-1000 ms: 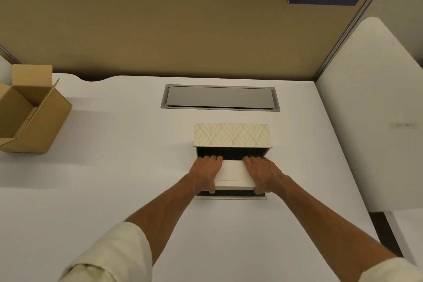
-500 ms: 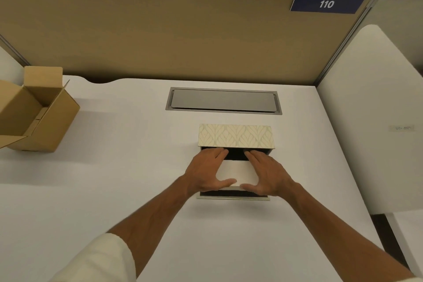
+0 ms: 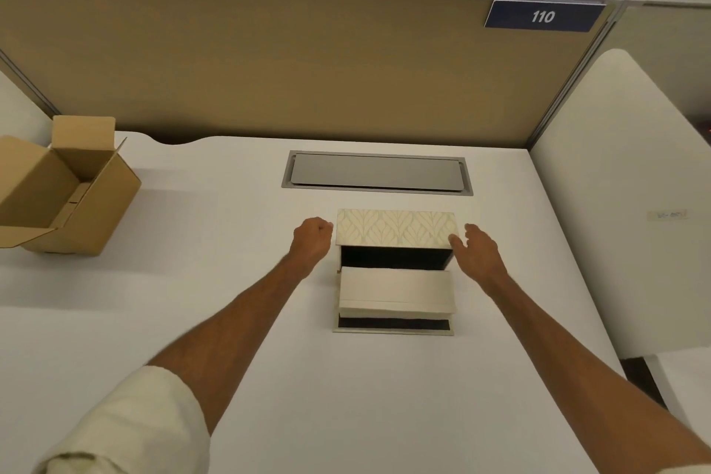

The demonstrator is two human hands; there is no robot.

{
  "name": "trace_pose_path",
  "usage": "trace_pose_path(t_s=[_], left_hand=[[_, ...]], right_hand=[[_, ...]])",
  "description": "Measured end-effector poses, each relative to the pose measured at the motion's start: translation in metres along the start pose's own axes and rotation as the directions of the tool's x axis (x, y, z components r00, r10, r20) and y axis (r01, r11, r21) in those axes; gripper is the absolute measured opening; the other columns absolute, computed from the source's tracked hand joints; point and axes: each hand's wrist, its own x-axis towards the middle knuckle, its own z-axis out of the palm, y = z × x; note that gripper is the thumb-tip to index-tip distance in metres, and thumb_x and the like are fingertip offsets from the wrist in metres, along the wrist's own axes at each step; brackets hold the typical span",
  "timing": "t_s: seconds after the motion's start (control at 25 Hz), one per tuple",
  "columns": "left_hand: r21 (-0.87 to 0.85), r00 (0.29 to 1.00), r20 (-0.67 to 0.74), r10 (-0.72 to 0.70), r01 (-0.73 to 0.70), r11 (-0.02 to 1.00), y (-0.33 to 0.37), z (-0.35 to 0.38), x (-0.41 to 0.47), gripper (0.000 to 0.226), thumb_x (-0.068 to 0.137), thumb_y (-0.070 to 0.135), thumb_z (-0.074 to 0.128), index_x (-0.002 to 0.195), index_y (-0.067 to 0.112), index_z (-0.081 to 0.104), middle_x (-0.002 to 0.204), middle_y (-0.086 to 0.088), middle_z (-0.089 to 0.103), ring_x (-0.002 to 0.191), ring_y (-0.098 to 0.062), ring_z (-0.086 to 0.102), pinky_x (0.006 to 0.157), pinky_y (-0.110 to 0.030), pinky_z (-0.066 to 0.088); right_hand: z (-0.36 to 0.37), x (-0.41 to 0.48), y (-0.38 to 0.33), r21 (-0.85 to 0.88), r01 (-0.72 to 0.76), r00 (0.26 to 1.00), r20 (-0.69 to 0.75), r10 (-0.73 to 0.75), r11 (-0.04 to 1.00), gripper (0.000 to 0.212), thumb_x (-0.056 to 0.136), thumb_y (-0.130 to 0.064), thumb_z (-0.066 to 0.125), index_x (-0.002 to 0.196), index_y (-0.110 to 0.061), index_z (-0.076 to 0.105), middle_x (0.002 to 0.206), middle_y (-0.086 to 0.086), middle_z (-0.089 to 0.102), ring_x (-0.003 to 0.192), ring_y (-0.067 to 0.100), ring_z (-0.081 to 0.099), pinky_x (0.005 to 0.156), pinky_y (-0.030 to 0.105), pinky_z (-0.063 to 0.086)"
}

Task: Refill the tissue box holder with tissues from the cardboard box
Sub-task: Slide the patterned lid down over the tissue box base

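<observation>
1. The tissue box holder (image 3: 394, 269) is seen on the white desk (image 3: 215, 281), just in front of the grey cable hatch (image 3: 377, 172); its leaf-patterned lid (image 3: 395, 227) is raised at the far side, exposing a dark interior.
2. A pale stack of tissues (image 3: 395, 291) is seated in the open holder, with a dark strip left visible along the near edge.
3. The left hand (image 3: 311, 242) is loosely curled beside the lid's left edge; nothing is held.
4. The right hand (image 3: 479, 250) is spread open, its thumb touching the lid's right corner.
5. The cardboard box (image 3: 65, 189) is set well apart at far left, flaps open, partly cut off; its contents cannot be made out.
</observation>
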Motion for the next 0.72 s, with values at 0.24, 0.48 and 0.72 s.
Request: trace_pose_path(t_s=[0.24,0.48,0.72], left_hand=[[-0.112,0.995,0.059,-0.079,0.085,0.99,0.003,0.009,-0.003,0.019,0.099,0.017,0.044,0.082,0.01,0.051,0.074,0.002,0.046,0.071,-0.012,0.046,0.058,-0.022,0.033],[-0.107,0.996,0.029,-0.085,0.088,0.99,-0.005,0.01,-0.01,0.026,0.1,0.022,0.044,0.077,0.009,0.043,0.079,-0.004,0.045,0.07,-0.013,0.043,0.06,-0.025,0.032],[-0.159,0.994,0.048,-0.093,0.1,0.982,-0.012,0.009,-0.018,0.031,0.1,0.023,0.045,0.072,0.01,0.039,0.092,-0.011,0.054,0.086,-0.022,0.052,0.072,-0.033,0.038]], right_hand=[[0.001,-0.002,0.0,0.067,-0.043,0.999,0.017,0.042,0.997,0.039,0.099,-0.023,0.043,0.13,0.001,0.048,0.136,0.019,0.053,0.12,0.035,0.053,0.098,0.039,0.044],[-0.004,-0.007,0.005,0.139,-0.088,0.996,0.003,0.088,0.986,0.04,0.097,-0.023,0.048,0.131,-0.002,0.05,0.136,0.017,0.054,0.122,0.033,0.053,0.102,0.041,0.042],[-0.009,-0.019,0.01,0.167,-0.074,0.997,-0.021,0.078,0.983,0.035,0.094,-0.022,0.053,0.123,-0.001,0.056,0.125,0.017,0.062,0.112,0.031,0.058,0.089,0.033,0.043]])
